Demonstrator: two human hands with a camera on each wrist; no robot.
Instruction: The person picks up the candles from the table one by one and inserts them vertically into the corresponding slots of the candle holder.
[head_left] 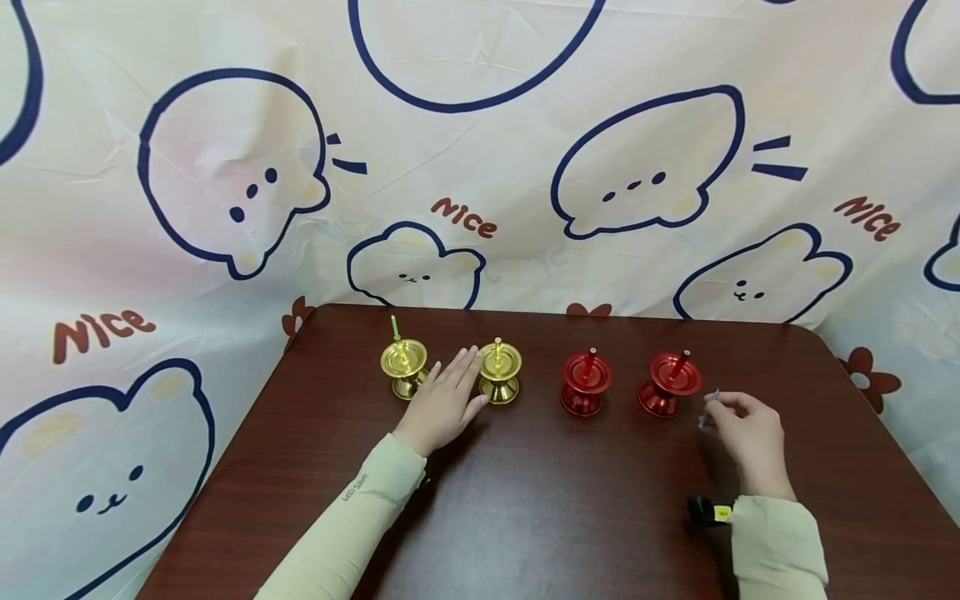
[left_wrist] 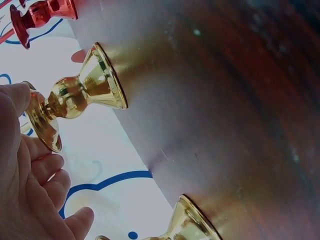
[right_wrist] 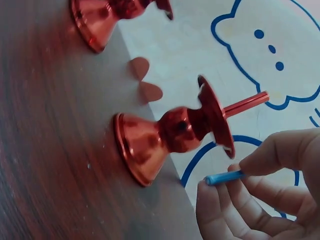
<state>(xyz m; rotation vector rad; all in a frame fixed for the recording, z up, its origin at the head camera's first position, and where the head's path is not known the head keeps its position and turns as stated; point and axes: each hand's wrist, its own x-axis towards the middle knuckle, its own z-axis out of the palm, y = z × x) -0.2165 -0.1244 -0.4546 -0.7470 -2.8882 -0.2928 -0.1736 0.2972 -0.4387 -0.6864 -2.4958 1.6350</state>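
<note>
My left hand (head_left: 442, 404) reaches over the table with fairly straight fingers, between two gold candle holders. Its fingertips lie at the dish rim of the right-hand gold candle holder (head_left: 500, 367), also close in the left wrist view. The left-hand gold candle holder (head_left: 405, 360) carries a thin green stick (head_left: 395, 327) pointing up. Thumb and fingers of my right hand (head_left: 750, 437) pinch a short, thin blue stick (right_wrist: 225, 177). Just left of that hand stands a red candle holder (right_wrist: 180, 130) with a bare red spike. Another red candle holder (head_left: 585, 379) stands farther left.
All the holders stand upright in a row toward the back of the dark brown table (head_left: 555, 517). Behind it hangs a pale cloth (head_left: 517, 167) printed with cartoon bears. A black band with a yellow label (head_left: 722, 513) is at the right wrist.
</note>
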